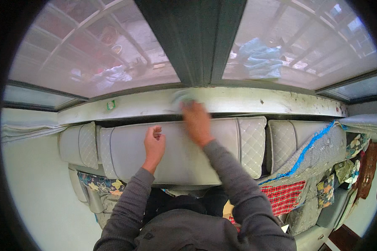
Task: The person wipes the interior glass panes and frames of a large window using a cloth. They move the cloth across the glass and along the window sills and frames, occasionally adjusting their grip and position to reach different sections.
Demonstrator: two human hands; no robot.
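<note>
My right hand [197,122] reaches over the sofa back to the white windowsill [235,98]. Its fingers are closed on a pale greenish cloth [181,96], which is pressed against the sill and blurred by motion. Over the middle light-grey sofa back cushion [188,157] hovers my left hand [154,146], with nothing in it. Its fingers are loosely curled and the thumb stands apart from them. A dark gap separates the cushion from the sill.
A green-and-white sticker or packet [111,104] is on the sill to the left, and dark stains mark its right end. Behind stand large windows with a dark frame post [198,40]. A grey blanket with blue trim [320,147] covers the right part of the sofa.
</note>
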